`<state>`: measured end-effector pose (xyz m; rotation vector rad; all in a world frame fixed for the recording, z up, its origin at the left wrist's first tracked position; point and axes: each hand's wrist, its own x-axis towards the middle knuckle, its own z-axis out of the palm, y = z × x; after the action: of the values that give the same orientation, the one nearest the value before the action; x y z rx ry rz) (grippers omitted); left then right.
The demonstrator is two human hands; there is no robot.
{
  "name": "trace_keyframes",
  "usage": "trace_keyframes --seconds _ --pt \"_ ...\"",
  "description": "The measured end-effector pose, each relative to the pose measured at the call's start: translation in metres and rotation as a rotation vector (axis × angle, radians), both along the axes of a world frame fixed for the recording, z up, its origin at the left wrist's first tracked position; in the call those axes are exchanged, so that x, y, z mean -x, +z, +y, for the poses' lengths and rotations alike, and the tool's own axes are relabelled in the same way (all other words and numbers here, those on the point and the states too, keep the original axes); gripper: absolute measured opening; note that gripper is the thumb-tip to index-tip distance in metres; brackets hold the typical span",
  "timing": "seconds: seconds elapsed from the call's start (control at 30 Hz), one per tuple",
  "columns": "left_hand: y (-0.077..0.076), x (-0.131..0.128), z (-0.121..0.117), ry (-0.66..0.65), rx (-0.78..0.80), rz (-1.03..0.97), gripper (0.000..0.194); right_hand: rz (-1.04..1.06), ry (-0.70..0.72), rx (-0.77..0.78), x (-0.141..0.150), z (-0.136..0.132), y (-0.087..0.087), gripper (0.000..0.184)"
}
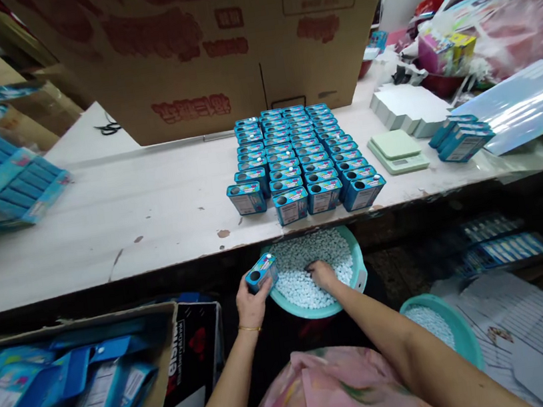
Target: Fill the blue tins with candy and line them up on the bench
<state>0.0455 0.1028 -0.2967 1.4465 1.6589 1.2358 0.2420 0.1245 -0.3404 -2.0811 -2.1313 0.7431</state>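
Note:
My left hand [251, 306] grips a small blue candy box [262, 272] with a dark round hole in its top, tilted over the left rim of a turquoise basin [357, 255]. Small white candies [308, 286] fill that basin. Among them, near the middle, lies my right hand [322, 273]; its fingertips are sunk in the candies, so whether they hold any is hidden. Just beyond the basin, on the white table [161, 212], stand several rows of like blue boxes [318, 195], their round holes facing up.
A large cardboard carton [230, 54] stands behind the rows. To their right are a pale green scale [398, 150] and stacked white card [409, 106]. An open carton of blue boxes [76, 392] sits lower left. A second turquoise basin [464, 331] is at lower right.

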Motion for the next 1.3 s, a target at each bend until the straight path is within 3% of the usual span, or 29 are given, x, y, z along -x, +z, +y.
trace_keyframes --seconds 0.17,0.37,0.53,0.73,0.97,1.1,1.2,1.3 --pt "0.006 0.008 -0.001 0.024 0.001 0.041 0.043 0.164 0.029 -0.031 -0.031 0.005 0.016 0.034" --pt "0.004 -0.006 0.005 -0.086 -0.069 0.086 0.041 0.313 0.112 -0.153 -0.061 0.001 0.083 0.031" --pt "-0.003 -0.024 0.009 -0.211 -0.114 0.212 0.035 0.096 0.282 -0.137 -0.054 -0.004 0.136 0.033" --pt "-0.003 -0.032 0.007 -0.257 -0.142 0.272 0.034 -0.252 0.375 -0.144 -0.031 -0.012 0.17 0.031" --pt "-0.004 -0.035 0.008 -0.289 -0.165 0.294 0.032 -0.375 0.431 -0.252 -0.012 -0.022 0.181 0.027" --pt "-0.009 -0.029 0.009 -0.272 -0.174 0.211 0.032 -0.37 0.418 -0.264 -0.031 -0.025 0.183 0.023" --pt "-0.013 -0.019 0.007 -0.268 -0.174 0.128 0.033 -0.365 0.35 -0.212 -0.062 -0.022 0.158 0.025" --pt "-0.016 -0.01 0.004 -0.255 -0.143 0.073 0.036 -0.368 0.216 -0.109 -0.079 -0.016 0.107 0.029"
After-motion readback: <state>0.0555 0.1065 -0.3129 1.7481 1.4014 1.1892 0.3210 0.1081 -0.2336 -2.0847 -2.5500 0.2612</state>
